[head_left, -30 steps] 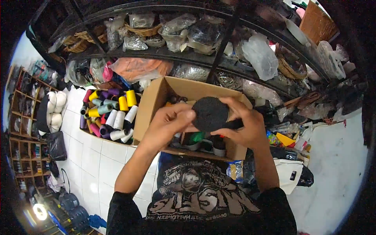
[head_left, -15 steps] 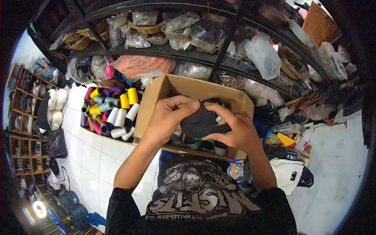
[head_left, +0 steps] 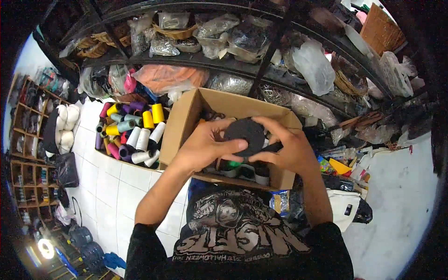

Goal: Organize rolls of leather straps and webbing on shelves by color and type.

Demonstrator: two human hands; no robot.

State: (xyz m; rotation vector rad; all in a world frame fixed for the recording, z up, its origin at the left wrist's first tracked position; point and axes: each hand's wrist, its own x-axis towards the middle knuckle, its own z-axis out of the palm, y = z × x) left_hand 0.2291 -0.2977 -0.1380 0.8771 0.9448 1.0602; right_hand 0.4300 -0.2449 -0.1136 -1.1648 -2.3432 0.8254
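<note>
black round pad point(head_left: 244, 135) | gripped by left hand point(head_left: 205, 145) and right hand point(head_left: 285, 148) | over cardboard box point(head_left: 186, 116)

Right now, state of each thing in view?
Black round pad: held over the box by both hands.
Left hand: thumb on the pad.
Right hand: fingers around the pad's edge.
Cardboard box: open, spools inside.
Thread cones: lying piled beside the box.

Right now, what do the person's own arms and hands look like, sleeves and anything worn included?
Both forearms are bare from wrist to near the elbow. Black sleeves are pushed up at the lower edge of the view, part of a black shirt with a pale printed graphic on the chest. The left hand and the right hand are bare: no gloves. No rings, watch or bracelet can be made out.
</note>
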